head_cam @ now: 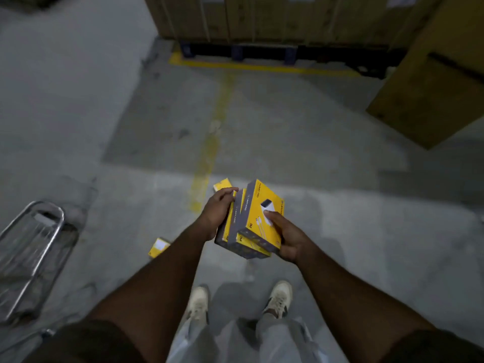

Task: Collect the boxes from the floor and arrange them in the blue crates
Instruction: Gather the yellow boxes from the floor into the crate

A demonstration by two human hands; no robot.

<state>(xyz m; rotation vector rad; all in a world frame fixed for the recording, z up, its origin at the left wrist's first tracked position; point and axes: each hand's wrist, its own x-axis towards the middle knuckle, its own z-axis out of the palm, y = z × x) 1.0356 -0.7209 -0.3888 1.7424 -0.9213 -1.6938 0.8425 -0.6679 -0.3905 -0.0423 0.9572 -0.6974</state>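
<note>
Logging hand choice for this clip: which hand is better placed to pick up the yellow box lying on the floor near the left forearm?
Probably the left hand. The loose box lies on the floor beside the left forearm, while the right hand grips the stack of boxes from below, seemingly bearing most of it.

The grey concrete floor (327,158) carries worn yellow painted lines (209,148). Two small yellow boxes lie on it, one (158,247) near the metal cart frame (34,252), another (221,185) farther ahead. Stacked cardboard cartons (262,17) stand on a dark pallet (262,52).
</note>
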